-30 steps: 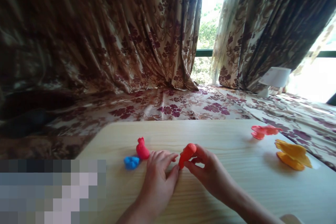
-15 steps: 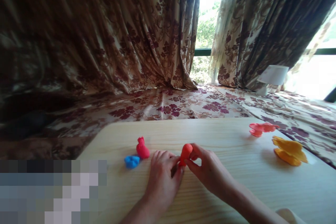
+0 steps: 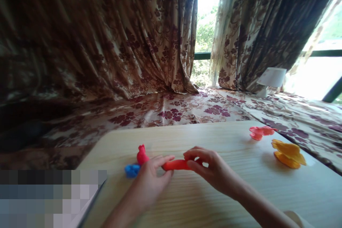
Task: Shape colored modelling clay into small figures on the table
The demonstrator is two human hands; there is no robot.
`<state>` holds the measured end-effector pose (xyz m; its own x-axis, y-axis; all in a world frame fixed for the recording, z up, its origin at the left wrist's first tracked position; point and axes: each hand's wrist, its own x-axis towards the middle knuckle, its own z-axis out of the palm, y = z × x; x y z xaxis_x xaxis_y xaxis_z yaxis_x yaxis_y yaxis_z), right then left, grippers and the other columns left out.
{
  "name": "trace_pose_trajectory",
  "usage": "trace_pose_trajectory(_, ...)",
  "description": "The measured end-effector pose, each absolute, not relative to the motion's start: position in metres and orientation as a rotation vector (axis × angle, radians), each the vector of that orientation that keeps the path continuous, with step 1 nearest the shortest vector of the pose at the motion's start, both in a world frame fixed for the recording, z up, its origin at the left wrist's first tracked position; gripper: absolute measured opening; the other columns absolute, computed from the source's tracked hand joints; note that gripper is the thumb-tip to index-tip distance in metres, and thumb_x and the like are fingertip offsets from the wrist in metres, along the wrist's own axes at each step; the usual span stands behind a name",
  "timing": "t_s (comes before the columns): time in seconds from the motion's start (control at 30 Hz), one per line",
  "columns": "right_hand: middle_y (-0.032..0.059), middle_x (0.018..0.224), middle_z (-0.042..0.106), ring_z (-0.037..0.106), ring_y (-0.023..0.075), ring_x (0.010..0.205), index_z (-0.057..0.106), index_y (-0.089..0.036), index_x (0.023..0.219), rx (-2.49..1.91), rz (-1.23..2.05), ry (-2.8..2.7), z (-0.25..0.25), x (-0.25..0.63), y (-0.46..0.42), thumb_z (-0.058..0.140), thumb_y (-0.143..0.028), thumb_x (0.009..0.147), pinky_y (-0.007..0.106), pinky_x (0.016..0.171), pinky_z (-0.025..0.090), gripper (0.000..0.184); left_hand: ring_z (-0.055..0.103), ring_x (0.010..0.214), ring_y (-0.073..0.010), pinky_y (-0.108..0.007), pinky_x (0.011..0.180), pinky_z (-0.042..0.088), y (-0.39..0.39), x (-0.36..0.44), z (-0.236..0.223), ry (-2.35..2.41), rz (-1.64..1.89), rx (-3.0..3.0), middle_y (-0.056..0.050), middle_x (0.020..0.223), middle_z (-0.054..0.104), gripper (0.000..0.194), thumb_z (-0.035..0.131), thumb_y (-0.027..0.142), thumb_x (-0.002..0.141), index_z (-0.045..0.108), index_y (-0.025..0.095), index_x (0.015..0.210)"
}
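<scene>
The stick (image 3: 176, 165) is red, smooth and round like a fat worm, and looks like soft clay; it lies nearly level from side to side, over the middle of the table (image 3: 219, 135), well in from the left and right edges. The right hand (image 3: 213, 167) has a pinching grip on its right end, with the thumb and fingers; the left hand (image 3: 151, 178) has its grip round the left end, thumb on the near side and fingers on the far side.

The pink lump (image 3: 142, 155) is fat and round with a bumpy top; the blue lump (image 3: 131, 171) is low and bumpy, just beside it; both sit toward the left edge, and the left hand hides a bit of the pink lump. Near the far right corner is the coral piece (image 3: 262, 131), thin and wavy; the yellow piece (image 3: 288, 153) is nearer, by the right edge, with wide folds like petals. The table is pale, with wood lines; past its far edge lies flowery cloth (image 3: 171, 112).
</scene>
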<state>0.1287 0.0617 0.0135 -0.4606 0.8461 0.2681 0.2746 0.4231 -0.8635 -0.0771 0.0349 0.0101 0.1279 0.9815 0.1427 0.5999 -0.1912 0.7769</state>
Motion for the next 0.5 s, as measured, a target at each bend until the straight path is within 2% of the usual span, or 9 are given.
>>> trace_pose_trajectory(0.13, 0.0012, 0.082, 0.063, 0.058, 0.0146, 0.075, 0.066, -0.018, 0.095, -0.947, 0.946, -2.095, 0.012, 0.121, 0.056, 0.061, -0.017, 0.079, 0.025, 0.07, 0.047, 0.017, 0.062, 0.097, -0.0242, -0.04, 0.091, 0.045, 0.034, -0.08, 0.022, 1.311, 1.067, 1.406, -0.005, 0.096, 0.073, 0.03, 0.063, 0.035, 0.074, 0.069, 0.02, 0.1)
trace_pose_trajectory(0.2, 0.001, 0.081, 0.061, 0.057, 0.0151, 0.078, 0.067, -0.019, 0.082, -0.932, 0.831, -2.138, 0.01, 0.116, 0.053, 0.061, -0.014, 0.078, 0.026, 0.074, 0.046, 0.009, 0.063, 0.093, -0.0222, -0.037, 0.088, 0.047, 0.033, -0.078, 0.022, 1.2, 1.167, 1.272, -0.005, 0.093, 0.073, 0.033, 0.065, 0.038, 0.073, 0.068, 0.019, 0.099)
trace_pose_trajectory(0.27, 0.0019, 0.082, 0.06, 0.056, 0.015, 0.078, 0.066, -0.019, 0.075, -0.95, 0.744, -2.148, 0.006, 0.113, 0.05, 0.061, -0.014, 0.078, 0.025, 0.074, 0.046, 0.007, 0.063, 0.091, -0.0207, -0.036, 0.086, 0.047, 0.033, -0.074, 0.017, 1.152, 1.206, 1.246, -0.004, 0.093, 0.072, 0.035, 0.065, 0.037, 0.073, 0.066, 0.02, 0.103)
trace_pose_trajectory(0.37, 0.0018, 0.081, 0.058, 0.055, 0.0122, 0.069, 0.066, -0.019, 0.077, -1.003, 0.73, -2.131, 0.0, 0.113, 0.05, 0.059, -0.018, 0.081, 0.022, 0.065, 0.045, 0.009, 0.062, 0.09, -0.0186, -0.036, 0.087, 0.047, 0.033, -0.068, 0.008, 1.225, 1.221, 1.425, -0.002, 0.092, 0.068, 0.034, 0.065, 0.033, 0.074, 0.065, 0.022, 0.107)
trace_pose_trajectory(0.5, 0.0019, 0.08, 0.058, 0.055, 0.011, 0.065, 0.066, -0.017, 0.079, -0.991, 0.765, -2.103, -0.005, 0.115, 0.054, 0.056, -0.018, 0.083, 0.021, 0.061, 0.044, 0.01, 0.06, 0.086, -0.0153, -0.033, 0.086, 0.047, 0.033, -0.059, -0.001, 1.286, 1.204, 1.73, -0.002, 0.091, 0.064, 0.022, 0.063, 0.024, 0.075, 0.068, 0.021, 0.096)
